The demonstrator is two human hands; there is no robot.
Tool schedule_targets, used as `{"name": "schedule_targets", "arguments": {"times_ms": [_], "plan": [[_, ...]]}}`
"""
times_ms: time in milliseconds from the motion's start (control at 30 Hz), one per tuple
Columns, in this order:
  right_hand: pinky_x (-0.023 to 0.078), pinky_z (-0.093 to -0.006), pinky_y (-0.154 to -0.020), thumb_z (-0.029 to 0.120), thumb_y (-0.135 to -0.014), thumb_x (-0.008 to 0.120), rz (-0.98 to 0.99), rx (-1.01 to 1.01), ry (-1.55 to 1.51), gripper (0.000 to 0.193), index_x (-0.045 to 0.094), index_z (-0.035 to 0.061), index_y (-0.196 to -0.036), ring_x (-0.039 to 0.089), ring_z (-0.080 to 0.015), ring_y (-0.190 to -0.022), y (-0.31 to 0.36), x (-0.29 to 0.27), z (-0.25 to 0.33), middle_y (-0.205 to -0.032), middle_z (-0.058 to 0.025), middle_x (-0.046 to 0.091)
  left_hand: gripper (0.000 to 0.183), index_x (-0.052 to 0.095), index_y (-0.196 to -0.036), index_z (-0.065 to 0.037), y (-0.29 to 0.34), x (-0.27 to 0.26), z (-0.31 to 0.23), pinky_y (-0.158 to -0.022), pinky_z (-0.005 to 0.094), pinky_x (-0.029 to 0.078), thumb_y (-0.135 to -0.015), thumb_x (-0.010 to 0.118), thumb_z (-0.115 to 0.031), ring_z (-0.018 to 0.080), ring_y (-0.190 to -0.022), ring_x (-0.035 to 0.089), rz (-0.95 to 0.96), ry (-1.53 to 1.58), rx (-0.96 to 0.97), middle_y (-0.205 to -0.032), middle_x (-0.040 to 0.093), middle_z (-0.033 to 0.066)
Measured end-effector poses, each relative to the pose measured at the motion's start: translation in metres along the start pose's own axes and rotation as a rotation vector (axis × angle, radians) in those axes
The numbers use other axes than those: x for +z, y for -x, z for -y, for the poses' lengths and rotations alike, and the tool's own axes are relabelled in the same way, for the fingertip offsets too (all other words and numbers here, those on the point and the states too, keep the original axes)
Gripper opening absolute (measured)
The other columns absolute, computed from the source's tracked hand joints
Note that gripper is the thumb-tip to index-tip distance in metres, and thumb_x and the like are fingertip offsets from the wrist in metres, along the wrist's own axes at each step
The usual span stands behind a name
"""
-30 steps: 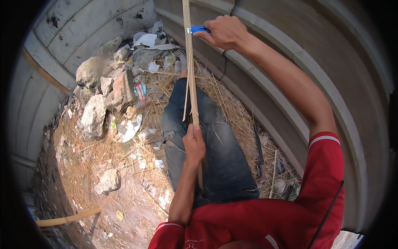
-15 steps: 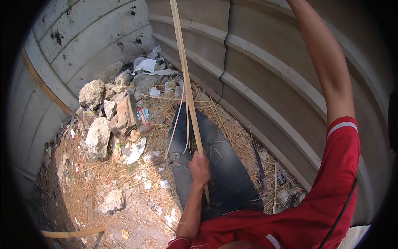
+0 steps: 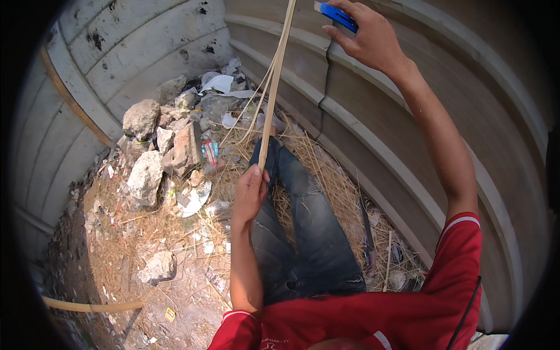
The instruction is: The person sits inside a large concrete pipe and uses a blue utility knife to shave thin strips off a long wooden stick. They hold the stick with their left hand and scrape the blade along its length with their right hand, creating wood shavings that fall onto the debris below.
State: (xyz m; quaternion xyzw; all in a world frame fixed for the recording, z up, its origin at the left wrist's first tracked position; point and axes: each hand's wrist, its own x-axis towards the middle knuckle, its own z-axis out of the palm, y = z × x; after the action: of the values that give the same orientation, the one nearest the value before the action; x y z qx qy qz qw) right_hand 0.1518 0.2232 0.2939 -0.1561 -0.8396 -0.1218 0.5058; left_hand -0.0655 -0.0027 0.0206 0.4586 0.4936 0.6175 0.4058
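A long pale strip that looks like split bamboo (image 3: 274,99) rises from my left hand (image 3: 252,189) and runs out past the top edge of the view. My left fingers are wrapped round its lower end, above my jeans. Thin slivers (image 3: 263,96) hang off the strip on its left side. At the upper right, my raised right hand (image 3: 370,35) grips a blue utility knife (image 3: 338,16), its tip pointing left toward the strip. Knife and strip are apart.
Broken rocks (image 3: 146,175) and litter are heaped at the left, by a pale panel wall (image 3: 151,46). Ribbed metal sheeting (image 3: 385,134) curves along the right. Straw and shavings (image 3: 326,169) lie round my legs. Another bamboo strip (image 3: 93,306) lies at the lower left.
My right hand has come down into view with the utility knife. My left hand, with the strip, has shifted up and left. The slivers now swing farther out from the strip.
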Motion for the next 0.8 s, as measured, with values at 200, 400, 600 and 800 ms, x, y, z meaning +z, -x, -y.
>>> {"name": "schedule_targets", "arguments": {"times_ms": [200, 400, 600, 800], "plan": [[0.057, -0.0444, -0.073, 0.043, -0.086, 0.080, 0.282, -0.110, -0.023, 0.036, 0.076, 0.0100, -0.101, 0.071, -0.0347, -0.084, 0.060, 0.026, -0.032, -0.104, -0.0068, 0.072, 0.040, 0.063, -0.090, -0.004, 0.070, -0.032, 0.049, -0.048, 0.0221, 0.024, -0.105, 0.060, -0.042, 0.0022, -0.050, 0.037, 0.127, -0.051, -0.198, -0.058, 0.045, -0.0067], [0.053, -0.0443, -0.073, 0.031, -0.083, 0.082, 0.639, -0.122, -0.295, 0.021, 0.077, 0.0151, -0.096, 0.069, -0.0312, -0.085, 0.101, 0.036, -0.042, -0.101, -0.0020, 0.071, 0.041, 0.069, -0.095, -0.001, 0.117, -0.038, 0.095, -0.045, 0.0223, 0.027, -0.097, 0.073, -0.041, 0.0032, -0.048, 0.042, 0.135, -0.050, -0.284, -0.058, 0.050, -0.0052], [0.050, -0.0455, -0.069, 0.023, -0.082, 0.082, 0.799, -0.035, -0.243, 0.016, 0.074, 0.0095, -0.087, 0.066, -0.0364, -0.081, 0.112, 0.036, 0.006, -0.083, -0.0089, 0.070, 0.042, 0.063, -0.124, 0.000, 0.084, 0.012, 0.050, -0.066, 0.0269, 0.050, -0.095, 0.076, -0.029, 0.0097, -0.075, 0.064, 0.119, -0.238, -0.198, -0.090, 0.070, 0.0038], [0.050, -0.0474, -0.067, 0.017, -0.084, 0.080, 0.808, -0.066, -0.394, 0.018, 0.070, 0.0057, -0.093, 0.066, -0.0398, -0.080, 0.139, 0.054, 0.067, -0.082, -0.0133, 0.069, 0.049, 0.057, -0.139, -0.003, 0.020, 0.082, 0.013, -0.071, 0.0366, 0.054, -0.101, 0.065, -0.033, 0.0262, -0.077, 0.071, -0.036, -0.330, 0.040, -0.092, 0.073, 0.0167]]}}
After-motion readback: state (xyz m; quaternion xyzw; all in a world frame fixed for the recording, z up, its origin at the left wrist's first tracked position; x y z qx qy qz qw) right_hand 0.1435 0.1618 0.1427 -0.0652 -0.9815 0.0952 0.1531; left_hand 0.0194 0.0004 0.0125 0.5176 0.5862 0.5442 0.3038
